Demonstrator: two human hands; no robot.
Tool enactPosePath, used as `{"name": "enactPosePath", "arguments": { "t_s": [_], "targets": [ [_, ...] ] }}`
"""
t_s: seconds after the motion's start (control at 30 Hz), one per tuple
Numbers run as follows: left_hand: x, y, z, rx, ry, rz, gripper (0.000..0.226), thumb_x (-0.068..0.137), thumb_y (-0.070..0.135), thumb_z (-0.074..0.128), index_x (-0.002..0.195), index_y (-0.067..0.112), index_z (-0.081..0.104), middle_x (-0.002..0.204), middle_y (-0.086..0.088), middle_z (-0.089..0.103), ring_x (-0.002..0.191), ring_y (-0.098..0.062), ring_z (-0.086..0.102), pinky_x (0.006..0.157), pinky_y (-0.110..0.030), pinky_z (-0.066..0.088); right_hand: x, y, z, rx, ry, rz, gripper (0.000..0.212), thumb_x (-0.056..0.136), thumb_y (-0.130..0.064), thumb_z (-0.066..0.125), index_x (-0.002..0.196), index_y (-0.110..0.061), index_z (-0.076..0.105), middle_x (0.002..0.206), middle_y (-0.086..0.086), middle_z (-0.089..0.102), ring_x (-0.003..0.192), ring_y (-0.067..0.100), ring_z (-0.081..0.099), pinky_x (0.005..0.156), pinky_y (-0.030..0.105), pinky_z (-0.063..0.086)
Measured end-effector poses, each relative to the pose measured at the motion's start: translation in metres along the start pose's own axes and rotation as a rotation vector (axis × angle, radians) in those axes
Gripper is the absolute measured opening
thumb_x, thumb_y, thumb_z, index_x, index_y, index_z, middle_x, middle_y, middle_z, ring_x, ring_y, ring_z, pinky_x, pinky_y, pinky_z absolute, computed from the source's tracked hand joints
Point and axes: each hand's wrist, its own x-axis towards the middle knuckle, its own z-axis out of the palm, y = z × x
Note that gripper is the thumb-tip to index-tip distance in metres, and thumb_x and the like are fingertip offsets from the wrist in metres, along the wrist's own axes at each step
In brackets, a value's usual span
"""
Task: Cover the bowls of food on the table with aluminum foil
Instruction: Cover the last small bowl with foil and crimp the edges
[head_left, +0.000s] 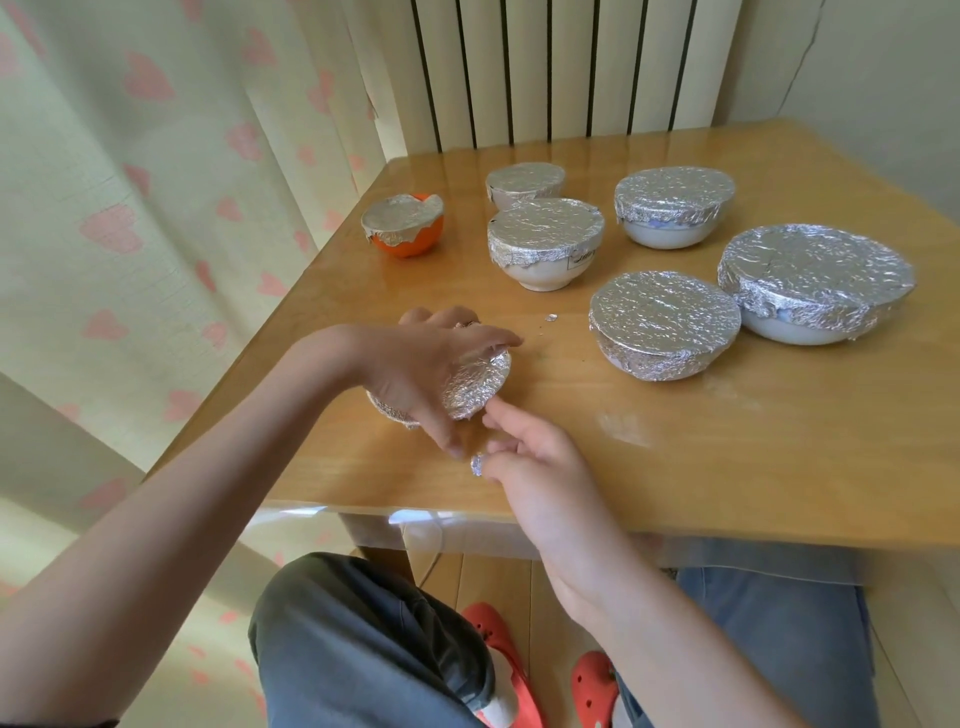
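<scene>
While left hand (415, 364) grips small bowl (467, 387) near bench (675, 467) front edge, tilting it to press foil (475, 382) snug, right hand (530, 457) pinches foil scrap (477, 464), forefinger touching rim. 6 bowls (665, 325) behind already covered.

A home dining corner: heart-print curtain (130, 208), radiator (545, 67), wooden table (727, 467).

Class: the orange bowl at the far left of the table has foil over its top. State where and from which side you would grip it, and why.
Grip the orange bowl by its bare lower sides, from the left or front. Foil covers the rim unevenly, so a grip from above would probably crush or loosen it.
</scene>
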Motion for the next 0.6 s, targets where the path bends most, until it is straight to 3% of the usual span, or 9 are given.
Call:
{"name": "enactPosePath", "arguments": {
  "t_s": [0.2,0.3,0.47,0.53,0.6],
  "targets": [
    [0.004,0.003,0.004,-0.049,0.092,-0.066,0.104,0.062,0.05,0.085,0.138,0.061,0.015,0.148,0.01,0.019,0.134,-0.027,0.022,0.104,-0.05,0.04,-0.003,0.0,0.003,0.117,-0.02,0.061,0.06,0.086,0.009,0.047,0.134,-0.027,0.051,0.097,-0.023,0.059,0.097,-0.003,0.054,0.094,0.019,0.039],
    [0.004,0.004,0.004,-0.059,0.09,-0.069,0.103,0.062,0.048,0.085,0.138,0.059,0.017,0.147,0.009,0.021,0.133,-0.027,0.023,0.101,-0.046,0.04,0.001,0.0,0.001,0.107,-0.04,0.077,0.059,0.086,0.008,0.046,0.128,-0.033,0.052,0.101,-0.018,0.061,0.1,-0.003,0.053,0.099,0.021,0.038],
    [0.003,0.007,0.007,-0.118,0.119,-0.098,0.1,0.064,0.049,0.082,0.14,0.056,0.019,0.144,0.009,0.023,0.13,-0.027,0.024,0.094,-0.039,0.039,0.008,-0.001,-0.001,0.05,-0.068,0.113,0.064,0.083,-0.001,0.05,0.141,-0.028,0.045,0.124,-0.012,0.058,0.117,0.007,0.049,0.111,0.039,0.034],
    [0.002,0.009,0.008,-0.123,0.113,-0.136,0.104,0.064,0.054,0.08,0.143,0.056,0.013,0.146,0.007,0.022,0.131,-0.028,0.023,0.093,-0.039,0.035,0.008,-0.002,-0.004,0.022,-0.093,0.091,0.066,0.075,-0.009,0.052,0.138,-0.029,0.048,0.115,-0.012,0.059,0.108,0.009,0.05,0.111,0.041,0.035],
    [0.001,0.01,0.007,-0.089,0.062,-0.174,0.12,0.06,0.062,0.08,0.145,0.058,-0.005,0.155,0.005,0.012,0.139,-0.033,0.017,0.102,-0.046,0.032,0.01,-0.001,-0.009,-0.02,-0.088,0.073,0.061,0.083,-0.013,0.054,0.141,-0.027,0.042,0.115,-0.011,0.058,0.109,0.009,0.052,0.108,0.035,0.036]
  ]
}}
